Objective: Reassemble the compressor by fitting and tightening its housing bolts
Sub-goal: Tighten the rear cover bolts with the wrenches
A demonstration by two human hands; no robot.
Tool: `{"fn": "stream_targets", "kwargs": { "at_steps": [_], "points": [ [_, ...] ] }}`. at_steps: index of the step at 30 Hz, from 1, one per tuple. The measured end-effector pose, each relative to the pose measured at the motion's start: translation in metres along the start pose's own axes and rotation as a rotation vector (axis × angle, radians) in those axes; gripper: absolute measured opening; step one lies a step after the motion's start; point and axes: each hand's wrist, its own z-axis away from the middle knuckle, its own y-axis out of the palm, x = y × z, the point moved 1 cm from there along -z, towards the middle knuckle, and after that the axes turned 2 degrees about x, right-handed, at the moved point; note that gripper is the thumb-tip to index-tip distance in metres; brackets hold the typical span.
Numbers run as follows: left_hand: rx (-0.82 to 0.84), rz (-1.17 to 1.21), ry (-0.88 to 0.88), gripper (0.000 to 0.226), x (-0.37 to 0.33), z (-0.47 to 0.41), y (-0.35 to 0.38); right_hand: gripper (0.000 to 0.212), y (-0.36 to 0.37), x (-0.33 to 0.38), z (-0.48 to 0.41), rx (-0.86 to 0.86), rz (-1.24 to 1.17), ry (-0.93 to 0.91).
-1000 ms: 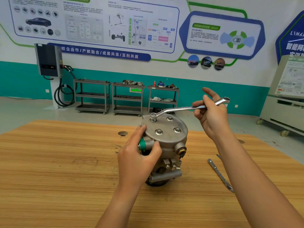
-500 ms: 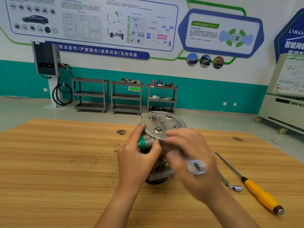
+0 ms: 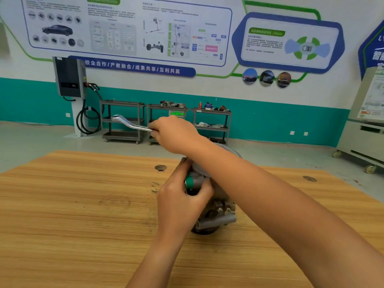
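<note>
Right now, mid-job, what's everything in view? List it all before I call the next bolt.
compressor: one, grey metal, table centre, top mostly hidden
port cap: one, green, on compressor's side port
wrench: one, silver, raised, ring end pointing left; far end hidden
table: one, wood
shelf carts: three, grey, against back wall
charger: one, black, by back wall, cable looped below
wall posters: several, white and blue
cabinet: one, beige, on casters, right edge
left hand: grips compressor by the capped port
right hand: holds wrench
</note>
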Motion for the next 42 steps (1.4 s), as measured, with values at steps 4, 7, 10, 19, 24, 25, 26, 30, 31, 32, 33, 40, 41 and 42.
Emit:
{"fn": "stream_targets", "kwargs": {
  "at_steps": [4,7,10,19,24,25,26,30,31,32,33,40,41,42],
  "points": [
    [-0.006,0.020,0.052,0.054,-0.002,0.000,0.001,0.018,-0.004,-0.046,-0.012,0.075,-0.244,0.313],
    [-0.008,0.027,0.061,0.057,-0.003,-0.001,0.003,0.019,-0.008,-0.078,-0.005,0.043,-0.331,0.527],
    [0.003,0.040,0.053,0.057,-0.001,-0.002,0.003,0.018,-0.004,-0.100,0.012,-0.037,-0.617,0.667],
    [0.004,0.093,0.021,0.057,0.006,-0.004,-0.001,0.014,0.017,-0.126,0.065,-0.403,-1.664,0.866],
    [-0.001,0.104,0.012,0.053,0.008,-0.004,0.000,0.018,0.020,-0.132,0.084,-0.513,-1.919,0.813],
    [0.001,0.107,0.015,0.052,0.009,-0.004,0.000,0.019,0.019,-0.134,0.089,-0.553,-1.945,0.813],
    [0.001,0.110,0.018,0.051,0.009,-0.004,0.000,0.020,0.018,-0.138,0.093,-0.591,-1.967,0.813],
    [-0.006,0.117,0.034,0.055,0.006,-0.006,0.002,0.021,0.017,-0.143,0.109,-0.726,-2.109,0.784],
    [-0.003,0.118,0.034,0.056,0.006,-0.006,0.004,0.021,0.018,-0.142,0.113,-0.763,-2.161,0.773],
    [0.002,0.119,0.033,0.057,0.005,-0.006,0.005,0.022,0.019,-0.140,0.117,-0.802,-2.209,0.757],
    [0.002,0.119,0.036,0.057,0.005,-0.006,0.005,0.022,0.019,-0.138,0.121,-0.848,-2.248,0.734],
    [-0.006,0.125,0.030,0.049,0.005,-0.005,0.003,0.033,0.018,-0.096,0.167,-1.034,-1.808,0.467],
    [-0.010,0.127,0.032,0.050,0.006,-0.005,0.003,0.038,0.018,-0.084,0.177,-1.024,-1.627,0.407],
    [-0.016,0.132,0.035,0.050,0.007,-0.004,0.002,0.035,0.016,-0.071,0.186,-1.002,-1.413,0.330]
  ]
}}
